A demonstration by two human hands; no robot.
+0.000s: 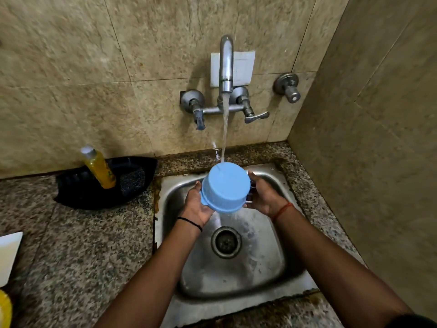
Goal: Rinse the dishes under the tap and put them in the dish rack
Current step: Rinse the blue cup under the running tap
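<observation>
— Looking down from the head view: where's the bowl (pixel 225 187)?
— Over the sink (pixel 236 275), under the tap (pixel 226 67), base turned up toward the camera, rim tilted away. Water hits its far upper edge and runs off below.
— Hands?
— Left hand (pixel 197 205) grips the flanged rim at the bowl's left; right hand (pixel 263 197) curls round the right side. Both hold it between them, about equally near.
— And the rack?
— Not in view. I'd judge the inside needs turning up into the stream next, since the mouth faces away.
</observation>
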